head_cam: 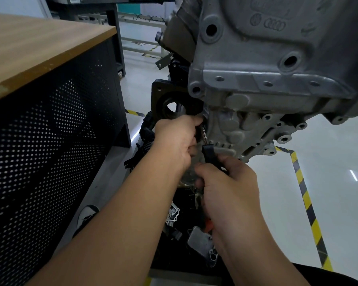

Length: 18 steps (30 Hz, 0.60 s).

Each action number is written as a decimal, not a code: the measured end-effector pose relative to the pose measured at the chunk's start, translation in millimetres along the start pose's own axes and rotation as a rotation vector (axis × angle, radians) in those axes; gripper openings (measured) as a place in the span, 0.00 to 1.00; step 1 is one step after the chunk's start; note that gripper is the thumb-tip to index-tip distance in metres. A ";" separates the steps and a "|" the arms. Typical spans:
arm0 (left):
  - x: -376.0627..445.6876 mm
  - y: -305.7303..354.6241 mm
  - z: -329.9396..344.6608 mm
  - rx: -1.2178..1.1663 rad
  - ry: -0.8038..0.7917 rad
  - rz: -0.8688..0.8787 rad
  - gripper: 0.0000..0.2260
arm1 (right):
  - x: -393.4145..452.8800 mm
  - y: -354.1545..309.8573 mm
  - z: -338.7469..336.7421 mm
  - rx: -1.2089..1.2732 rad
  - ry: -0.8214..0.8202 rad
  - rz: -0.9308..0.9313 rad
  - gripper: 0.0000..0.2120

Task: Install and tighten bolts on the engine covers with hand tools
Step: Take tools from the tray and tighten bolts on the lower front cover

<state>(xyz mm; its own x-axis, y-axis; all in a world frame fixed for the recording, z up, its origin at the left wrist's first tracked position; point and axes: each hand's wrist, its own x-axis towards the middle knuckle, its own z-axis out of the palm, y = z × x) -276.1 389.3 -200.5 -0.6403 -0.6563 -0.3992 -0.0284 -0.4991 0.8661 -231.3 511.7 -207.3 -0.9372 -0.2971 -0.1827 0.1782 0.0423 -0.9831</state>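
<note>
Right hand (225,182) grips the ratchet handle (210,154); left hand (176,139) pinches its shaft (204,134) against the engine (256,89).

A pale glossy floor (329,162) carries everything here. Yellow-and-black hazard tape (304,190) runs across it from three o'clock down toward five o'clock. At nine o'clock stands a workbench (50,112) with a wooden top and black perforated sides. At six o'clock a dark tray (174,263) holds loose metal engine parts (201,240). A shoe (87,217) rests on the floor at seven o'clock.
</note>
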 end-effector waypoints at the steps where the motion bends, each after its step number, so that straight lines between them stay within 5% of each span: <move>1: 0.1 -0.1 -0.7 0.007 -0.001 -0.002 0.11 | -0.2 0.0 -0.1 -0.002 0.001 0.001 0.04; 18: -1.0 4.8 -2.5 0.036 -0.034 -0.038 0.08 | -0.2 -0.1 1.3 0.003 0.012 -0.006 0.04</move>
<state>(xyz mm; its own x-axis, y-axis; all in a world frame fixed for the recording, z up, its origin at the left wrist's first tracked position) -273.6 386.1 -196.7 -0.6637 -0.6173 -0.4224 -0.0808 -0.5023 0.8609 -230.8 510.5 -207.1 -0.9419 -0.2854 -0.1769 0.1734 0.0379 -0.9841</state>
